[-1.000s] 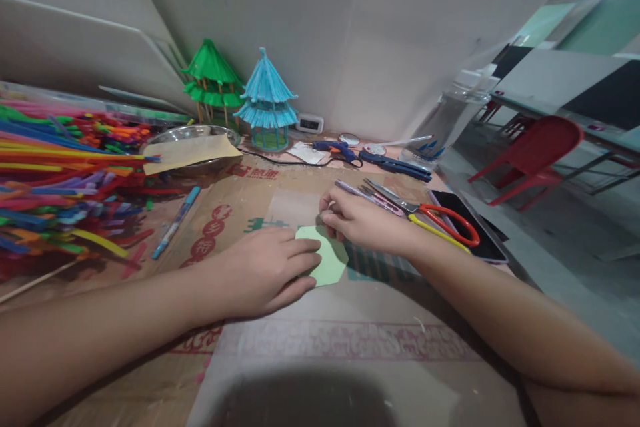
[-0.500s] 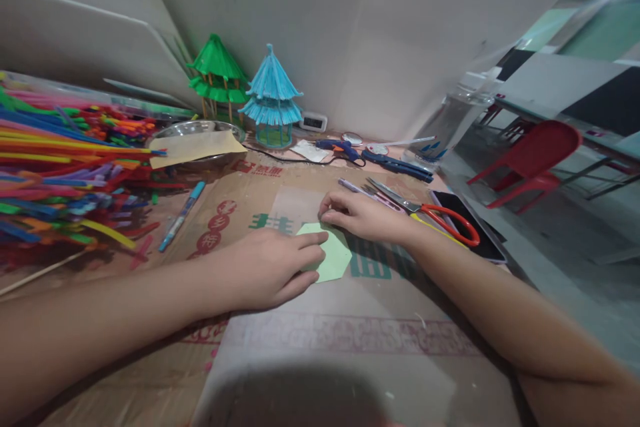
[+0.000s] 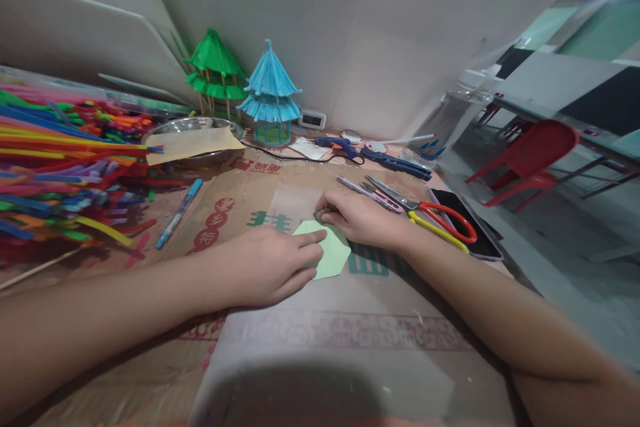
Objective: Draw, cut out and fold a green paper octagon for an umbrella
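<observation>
Green paper [image 3: 334,256], cut with several straight edges, lies flat on the printed cardboard [image 3: 240,193], partly beneath the left hand [image 3: 273,263] and just below the fingertips of the right hand [image 3: 356,217]. On the left hand, the fingers lie stretched out over the sheet with narrow gaps between them; the index finger reaches farthest, its tip resting near the middle of the sheet, while the other fingers cover the left part and the palm sits on the cardboard side. The right hand is curled at the top edge of the paper, with thumb and index finger drawn close together; whether they pinch the edge or something small, I cannot tell. Most of the sheet's right half shows bare between the two hands. Near the right hand lie scissors [image 3: 411,205] with one red and one yellow handle, their blades slightly apart, and a slim pinkish tool [image 3: 387,200]; the scissors' red handle overlaps a phone [image 3: 486,244]. Well to the left are a blue marker [image 3: 179,213] and a heap of coloured pipe cleaners [image 3: 50,177]. Behind stand a green model pavilion [image 3: 216,57] and a blue one [image 3: 270,83], with a glue gun [image 3: 331,143] nearby.
</observation>
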Available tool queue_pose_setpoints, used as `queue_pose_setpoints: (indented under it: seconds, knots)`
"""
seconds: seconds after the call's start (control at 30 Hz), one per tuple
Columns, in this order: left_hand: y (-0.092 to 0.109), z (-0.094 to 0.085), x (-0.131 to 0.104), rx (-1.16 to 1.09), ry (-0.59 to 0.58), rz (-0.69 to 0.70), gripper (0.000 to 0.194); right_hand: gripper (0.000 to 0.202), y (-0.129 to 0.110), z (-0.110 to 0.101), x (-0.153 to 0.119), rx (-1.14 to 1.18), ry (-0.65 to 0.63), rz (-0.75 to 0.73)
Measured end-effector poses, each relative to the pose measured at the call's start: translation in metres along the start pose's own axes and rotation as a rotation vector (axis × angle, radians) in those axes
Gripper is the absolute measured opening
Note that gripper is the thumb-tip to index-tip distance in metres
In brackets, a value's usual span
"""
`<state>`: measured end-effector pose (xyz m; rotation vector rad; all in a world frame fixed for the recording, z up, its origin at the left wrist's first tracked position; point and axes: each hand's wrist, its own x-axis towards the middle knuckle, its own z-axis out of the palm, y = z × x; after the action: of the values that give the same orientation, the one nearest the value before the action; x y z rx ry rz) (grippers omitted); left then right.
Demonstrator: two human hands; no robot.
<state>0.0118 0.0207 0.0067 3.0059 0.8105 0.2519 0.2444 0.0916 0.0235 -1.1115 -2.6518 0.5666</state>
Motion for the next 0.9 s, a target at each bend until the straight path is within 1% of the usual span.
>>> queue_pose_setpoints:
  seconds: [0.1,0.17,0.23,0.3,0.33,0.43,0.57,0.63,0.7,0.77,0.8,0.9]
  knots:
    - [0.001,0.000,-0.001,0.029,-0.001,-0.006,0.018,0.007,0.002,-0.002,0.000,0.042,0.058,0.005]
    - [0.001,0.000,-0.002,0.046,-0.013,-0.011,0.019,0.005,0.005,-0.006,0.001,0.136,0.022,0.011]
    - [0.001,0.001,-0.002,0.045,-0.023,-0.012,0.018,0.006,0.007,-0.010,0.001,0.191,-0.049,0.003]
    - [0.001,0.001,-0.002,0.033,-0.021,-0.010,0.018,0.006,0.009,-0.012,0.000,0.160,-0.087,-0.019]
    - [0.000,0.001,-0.001,0.028,-0.018,-0.008,0.018,0.006,0.009,-0.011,0.000,0.128,-0.083,-0.032]
    - [0.000,0.002,-0.001,0.021,-0.008,-0.002,0.020,0.006,0.007,-0.006,-0.001,0.060,-0.034,-0.064]
    - [-0.001,0.002,-0.001,0.043,0.002,0.004,0.023,0.006,0.006,-0.001,-0.001,0.064,0.032,-0.041]
    - [0.000,0.002,-0.001,0.065,-0.005,0.002,0.023,0.007,0.008,-0.004,0.000,0.140,0.001,-0.026]
    - [0.000,0.001,-0.001,0.078,-0.013,-0.001,0.023,0.008,0.010,-0.008,0.000,0.207,-0.059,-0.025]
    - [0.000,0.001,-0.001,0.077,-0.014,0.001,0.023,0.008,0.012,-0.010,0.001,0.206,-0.097,-0.036]
    - [0.000,0.001,-0.001,0.072,-0.015,0.001,0.022,0.008,0.011,-0.010,0.000,0.185,-0.096,-0.045]
    - [0.000,0.001,-0.001,0.047,-0.012,-0.002,0.020,0.007,0.008,-0.005,-0.001,0.134,-0.038,-0.073]
